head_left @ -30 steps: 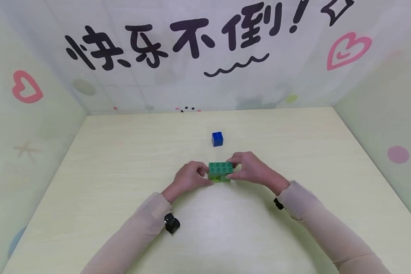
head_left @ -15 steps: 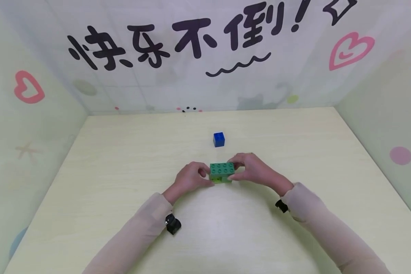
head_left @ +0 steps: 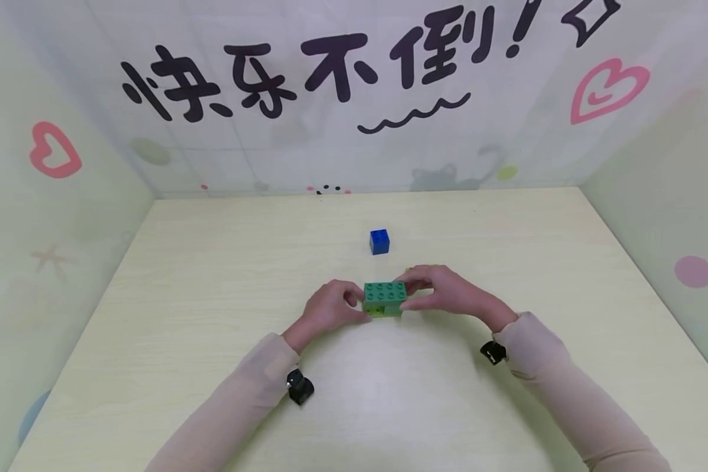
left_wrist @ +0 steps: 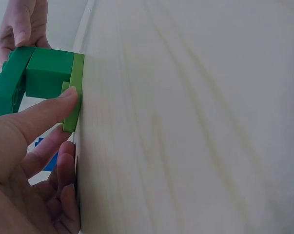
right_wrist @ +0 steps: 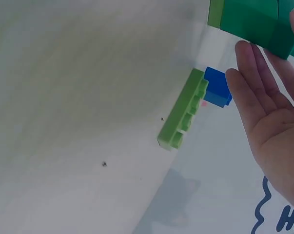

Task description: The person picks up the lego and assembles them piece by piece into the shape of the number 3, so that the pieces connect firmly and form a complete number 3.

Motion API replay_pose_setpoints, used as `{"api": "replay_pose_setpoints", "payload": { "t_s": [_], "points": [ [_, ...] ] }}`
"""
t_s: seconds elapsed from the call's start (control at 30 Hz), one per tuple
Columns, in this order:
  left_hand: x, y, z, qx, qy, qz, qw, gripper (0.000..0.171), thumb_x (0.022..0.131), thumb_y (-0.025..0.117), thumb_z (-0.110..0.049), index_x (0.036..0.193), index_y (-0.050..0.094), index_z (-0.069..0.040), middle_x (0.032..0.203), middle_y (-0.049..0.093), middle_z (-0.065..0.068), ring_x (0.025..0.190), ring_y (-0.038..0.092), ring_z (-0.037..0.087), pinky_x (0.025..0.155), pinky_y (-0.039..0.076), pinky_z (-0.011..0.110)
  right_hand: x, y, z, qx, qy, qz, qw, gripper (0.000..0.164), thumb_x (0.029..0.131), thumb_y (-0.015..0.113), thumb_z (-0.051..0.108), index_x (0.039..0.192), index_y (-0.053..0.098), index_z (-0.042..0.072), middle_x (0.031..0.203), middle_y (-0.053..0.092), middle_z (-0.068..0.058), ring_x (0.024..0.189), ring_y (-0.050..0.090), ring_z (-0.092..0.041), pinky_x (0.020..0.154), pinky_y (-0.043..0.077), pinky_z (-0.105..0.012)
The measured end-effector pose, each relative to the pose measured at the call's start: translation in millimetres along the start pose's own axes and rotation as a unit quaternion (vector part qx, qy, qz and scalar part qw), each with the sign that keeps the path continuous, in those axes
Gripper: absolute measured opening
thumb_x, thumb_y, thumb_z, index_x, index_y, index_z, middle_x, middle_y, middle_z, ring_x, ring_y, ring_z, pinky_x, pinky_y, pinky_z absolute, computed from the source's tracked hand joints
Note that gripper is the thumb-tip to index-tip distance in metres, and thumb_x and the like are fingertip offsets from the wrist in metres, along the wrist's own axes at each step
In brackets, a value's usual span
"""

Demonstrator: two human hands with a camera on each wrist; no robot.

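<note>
A small stack of toy building bricks stands at the middle of the table. Its dark green top brick point(head_left: 385, 290) lies across a green block point(left_wrist: 49, 73), which sits on one end of a thin light green brick point(left_wrist: 76, 105). With thumb and forefinger, my left hand point(head_left: 332, 307) pinches the light green base at its left end. My right hand point(head_left: 451, 292) is at the stack's other end, thumb and forefinger right at the top brick's edge. Its other fingers are extended in the right wrist view.
A blue brick point(head_left: 379, 242) stands behind the stack. Another light green brick point(right_wrist: 183, 109) lies on the table beyond my right hand, mostly hidden by it in the head view. Printed walls enclose the table point(head_left: 224, 262) at the back and sides.
My right hand has eased a little to the right, its thumb overlapping less of the top brick. More of the light green brick behind it shows. The left hand keeps its pinch.
</note>
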State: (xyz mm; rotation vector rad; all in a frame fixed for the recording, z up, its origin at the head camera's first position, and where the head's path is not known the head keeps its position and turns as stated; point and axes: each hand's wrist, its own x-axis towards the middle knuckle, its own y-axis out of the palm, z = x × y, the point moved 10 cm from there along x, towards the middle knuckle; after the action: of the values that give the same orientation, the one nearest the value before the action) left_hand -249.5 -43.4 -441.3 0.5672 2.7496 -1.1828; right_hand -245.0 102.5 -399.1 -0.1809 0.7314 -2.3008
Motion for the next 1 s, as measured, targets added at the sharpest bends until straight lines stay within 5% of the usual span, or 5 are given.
{"api": "replay_pose_setpoints", "payload": {
  "t_s": [0.47, 1.0],
  "points": [
    [0.0, 0.8, -0.2, -0.004, 0.001, 0.0, 1.0, 0.03, 0.067, 0.082, -0.024, 0.092, 0.069, -0.013, 0.079, 0.056, -0.002, 0.073, 0.049, 0.015, 0.061, 0.038, 0.027, 4, -34, 4, -0.037, 0.0, -0.021, 0.999, 0.039, 0.085, 0.067, 0.02, 0.117, 0.059, -0.001, 0.105, 0.063, -0.01, 0.095, 0.059, -0.02, 0.083, 0.045, -0.04],
    [0.1, 0.9, 1.4, -0.008, -0.001, 0.003, 1.0, 0.03, 0.067, 0.082, -0.024, 0.092, 0.069, -0.013, 0.08, 0.056, -0.002, 0.073, 0.049, 0.015, 0.062, 0.038, 0.027, 45, -59, -12, -0.013, 0.027, -0.057, 0.998, 0.034, 0.086, 0.065, 0.014, 0.114, 0.059, -0.005, 0.102, 0.064, -0.014, 0.09, 0.06, -0.024, 0.079, 0.047, -0.035]
  ]
}}
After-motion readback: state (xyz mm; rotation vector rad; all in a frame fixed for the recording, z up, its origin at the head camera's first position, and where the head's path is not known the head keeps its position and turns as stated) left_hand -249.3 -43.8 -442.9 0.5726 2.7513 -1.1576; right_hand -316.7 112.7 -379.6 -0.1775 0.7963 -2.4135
